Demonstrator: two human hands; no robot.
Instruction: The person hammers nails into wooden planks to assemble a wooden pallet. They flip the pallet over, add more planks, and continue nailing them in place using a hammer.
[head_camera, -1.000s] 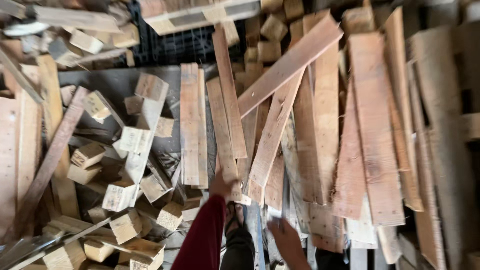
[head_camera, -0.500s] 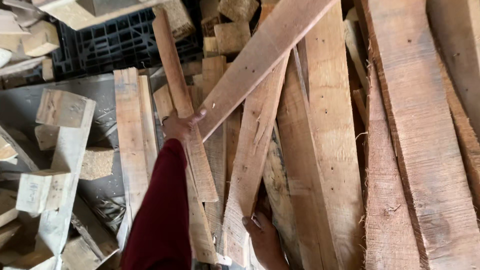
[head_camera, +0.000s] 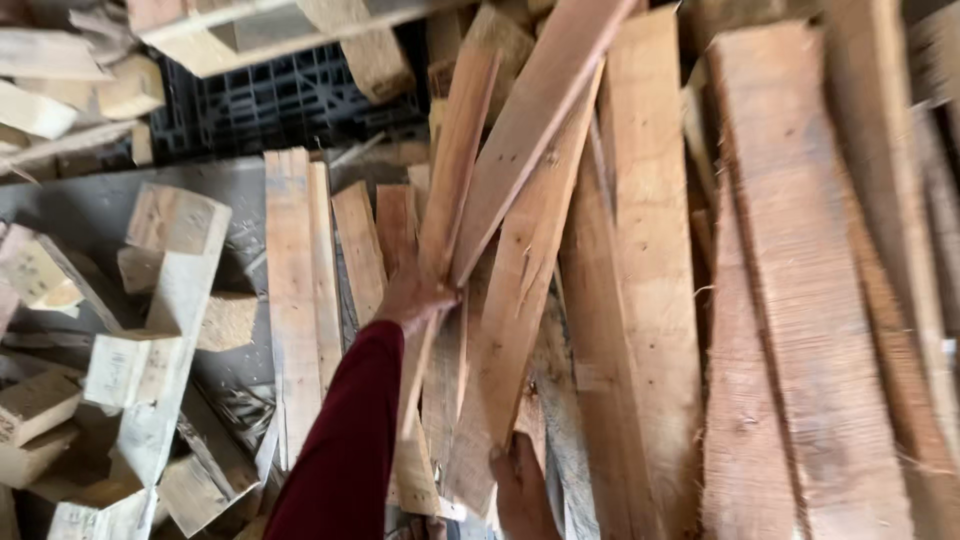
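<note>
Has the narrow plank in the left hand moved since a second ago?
Yes. The narrow plank in the left hand has swung from leaning left to leaning right, its top now beside the long diagonal board.

Pale tan planks (head_camera: 650, 260), a dark red sleeve (head_camera: 345, 440), a black plastic crate (head_camera: 280, 100), grey floor (head_camera: 90, 205).

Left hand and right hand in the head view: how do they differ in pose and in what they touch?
The left hand reaches far forward on a dark red sleeve and grips a narrow plank that angles up out of the pile; the right hand sits low at the frame's bottom edge, its arm out of view. The left hand's fingers curl round its plank; the right hand rests against the near end of a wider board, grip unclear. Both touch bare, rough timber.
</note>
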